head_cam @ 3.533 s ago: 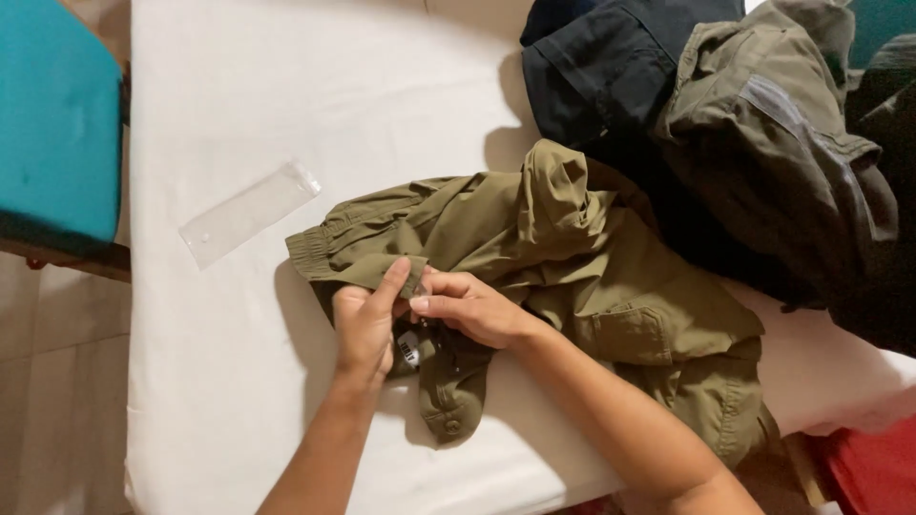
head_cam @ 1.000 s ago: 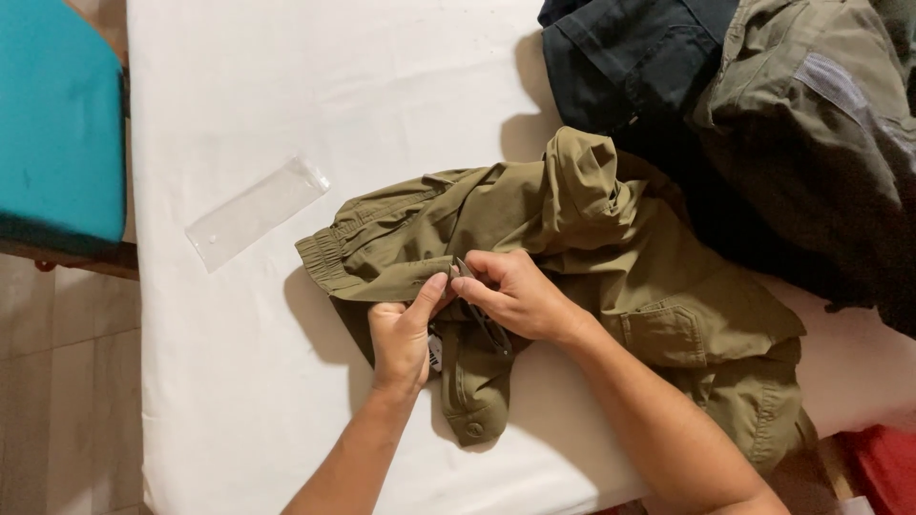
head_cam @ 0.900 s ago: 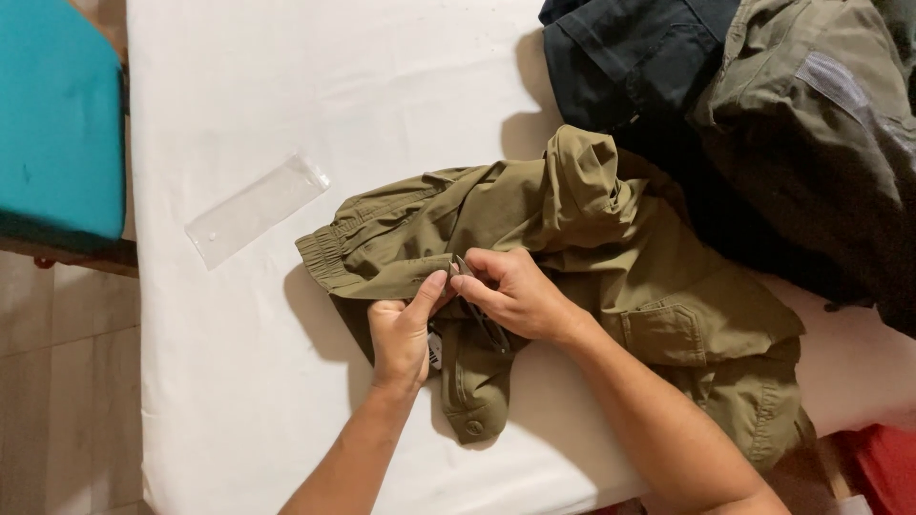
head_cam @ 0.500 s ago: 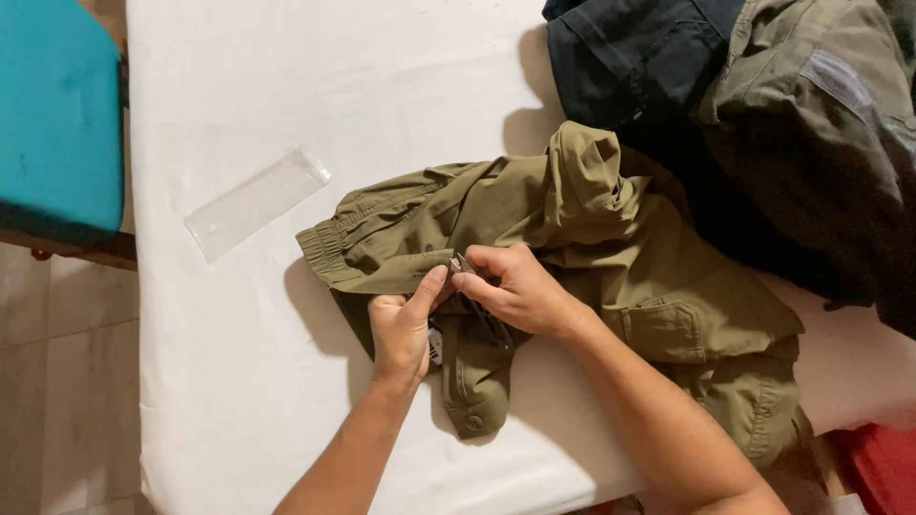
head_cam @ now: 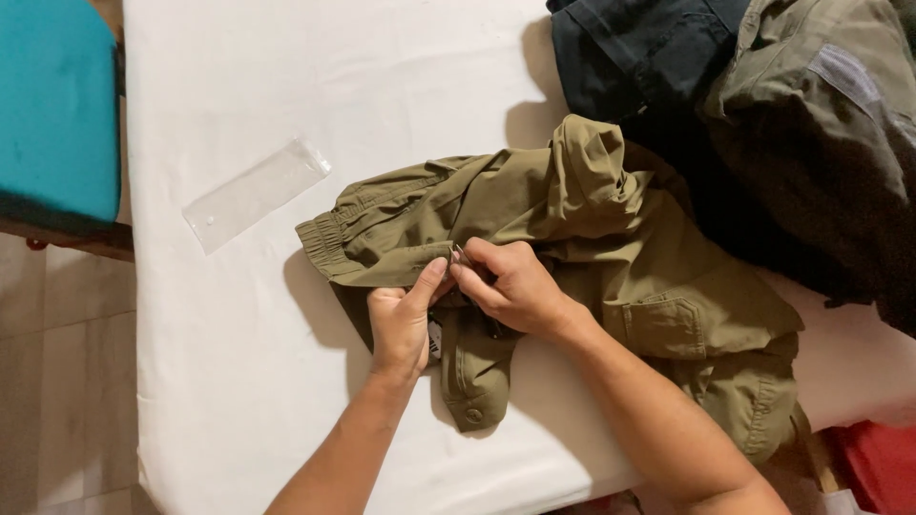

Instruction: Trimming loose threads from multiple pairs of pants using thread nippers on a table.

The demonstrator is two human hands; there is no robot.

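A white-covered bench [head_cam: 239, 381] filled most of the view, with pale floor tiles [head_cam: 57, 381] to one side and a teal cushion [head_cam: 52, 105] on a wooden edge at the upper corner. On the white cover lay a flat clear plastic sleeve [head_cam: 256, 193], well apart from the hands. In the middle of the bench sat a crumpled pair of olive-green cargo trousers [head_cam: 572, 219], their elastic waistband pointing toward the plastic sleeve and a buttoned flap hanging toward the near edge. Both hands met at the trousers' front opening, just beside each other. The left hand [head_cam: 401, 319] had its grip closed on the olive fabric, thumb stretched up along the fold. The right hand [head_cam: 510, 286] had its grip pinched shut on the same fabric at a small metal piece — whether a zip pull or a clasp could not be told. A small white tag showed between the left hand and the flap. Past the trousers, at the far corner, lay a heap of other clothes — a dark navy garment [head_cam: 639, 48] and a dark olive garment [head_cam: 821, 124]. A red object [head_cam: 878, 463] showed below the bench edge.
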